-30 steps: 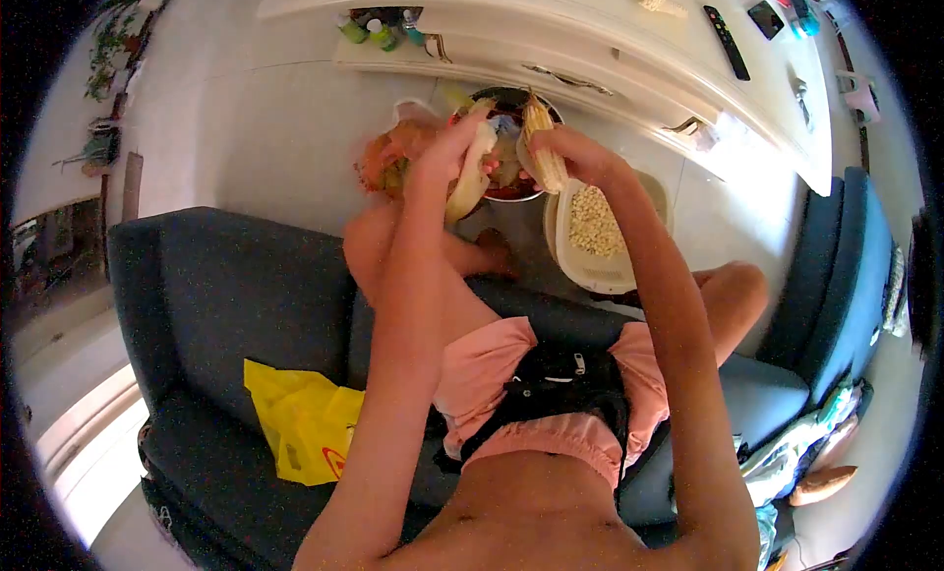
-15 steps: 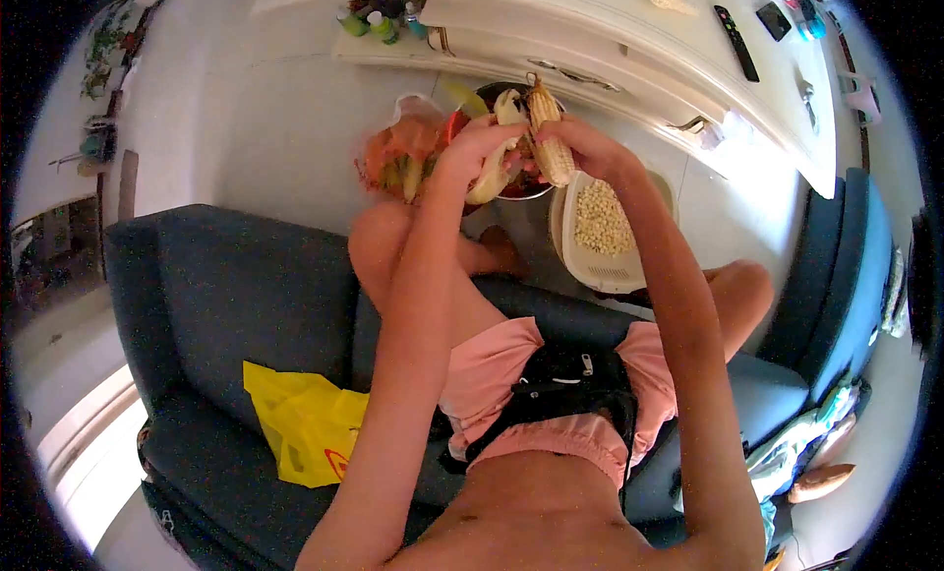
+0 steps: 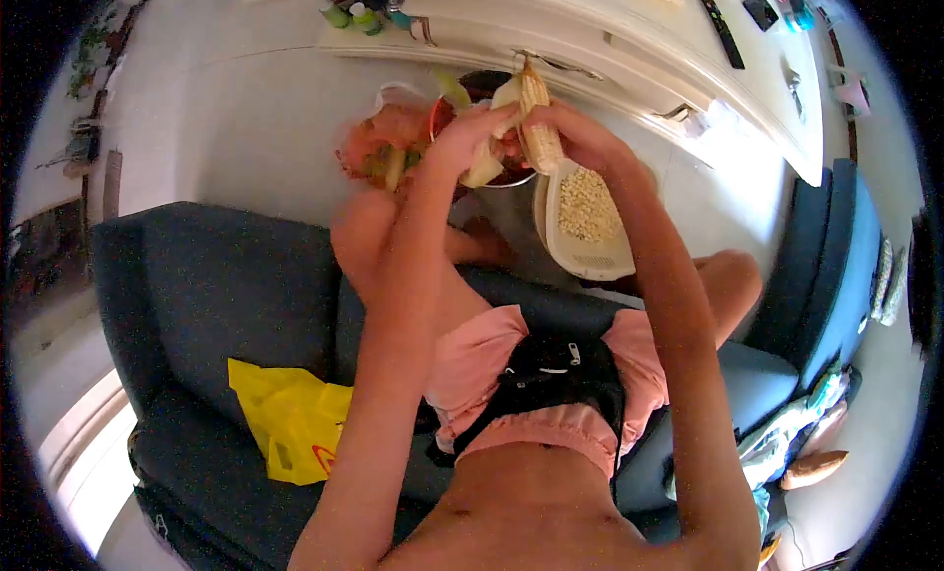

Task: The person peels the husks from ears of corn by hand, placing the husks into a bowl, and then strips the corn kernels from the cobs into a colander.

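My right hand [image 3: 580,133] is closed around an ear of corn [image 3: 542,148], which stands nearly upright with its dry tip pointing away from me. Right beside it, my left hand [image 3: 460,141] grips a pale corn husk [image 3: 483,166]; its fingers are partly hidden. Both hands meet over a round metal-rimmed pot [image 3: 513,183], whose contents are mostly covered by them. To the right, under my right forearm, a cream plastic basket [image 3: 596,269] contains loose corn kernels [image 3: 587,209].
A reddish plastic bag [image 3: 366,150] with ears in it lies left of the pot. Beyond stands a white cabinet [image 3: 629,55] carrying a remote control [image 3: 722,30] and a phone [image 3: 760,11]. A yellow bag [image 3: 285,414] lies on the dark sofa [image 3: 226,276].
The whole view has shifted slightly, so everything appears a little further left and up. The ear has turned a bit more upright; both hands keep their grip.
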The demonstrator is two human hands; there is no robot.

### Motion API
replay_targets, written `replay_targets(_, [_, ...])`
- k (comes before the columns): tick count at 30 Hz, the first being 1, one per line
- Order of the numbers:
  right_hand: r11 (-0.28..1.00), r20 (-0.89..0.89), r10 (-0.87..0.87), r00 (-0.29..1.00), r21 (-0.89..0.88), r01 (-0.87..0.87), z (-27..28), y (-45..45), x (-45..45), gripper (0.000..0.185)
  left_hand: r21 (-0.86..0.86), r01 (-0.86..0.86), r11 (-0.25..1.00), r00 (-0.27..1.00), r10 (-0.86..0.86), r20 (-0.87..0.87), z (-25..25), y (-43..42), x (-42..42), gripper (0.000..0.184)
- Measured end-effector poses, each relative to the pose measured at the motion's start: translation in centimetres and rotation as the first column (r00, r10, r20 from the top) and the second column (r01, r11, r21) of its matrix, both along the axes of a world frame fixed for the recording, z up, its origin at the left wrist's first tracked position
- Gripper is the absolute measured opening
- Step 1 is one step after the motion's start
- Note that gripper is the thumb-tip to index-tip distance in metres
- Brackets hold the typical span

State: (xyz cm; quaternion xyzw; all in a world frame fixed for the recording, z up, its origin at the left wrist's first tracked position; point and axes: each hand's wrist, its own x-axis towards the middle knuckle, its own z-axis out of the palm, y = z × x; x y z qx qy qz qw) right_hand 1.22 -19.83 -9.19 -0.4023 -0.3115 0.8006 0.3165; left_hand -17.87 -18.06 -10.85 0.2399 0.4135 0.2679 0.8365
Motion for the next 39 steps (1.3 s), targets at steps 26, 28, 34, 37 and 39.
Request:
replay_targets(26, [0.857,0.113,-0.466,0.878,0.306,0.415,5.0,1.5,0.3,0.026,0.237,0.181,0.954,0.598,0.084,-0.797,-2.8,0.7,-1.1,0.025])
replay_targets(28, [0.845,0.093,-0.476,0.874,0.323,0.426,5.8,1.8,0.7,0.027,0.211,0.204,0.956,0.576,0.057,-0.815,-3.0,0.2,-1.3,0.026])
replay_targets(34, [0.841,0.044,-0.466,0.884,0.332,0.427,9.0,1.7,1.1,0.028,0.007,0.244,0.970,0.634,-0.154,-0.758,-7.0,-0.1,-1.4,0.026])
replay_targets(37, [0.857,0.124,-0.479,0.869,0.278,0.433,9.6,1.2,0.4,0.029,-0.126,-0.015,0.992,0.715,-0.077,-0.695,-6.0,-0.4,-1.2,0.029])
replay_targets(39, [0.873,0.113,-0.455,0.883,0.250,0.418,9.2,1.1,0.0,0.029,-0.178,0.009,0.984,0.954,-0.061,-0.293,-8.1,0.5,-2.1,0.031])
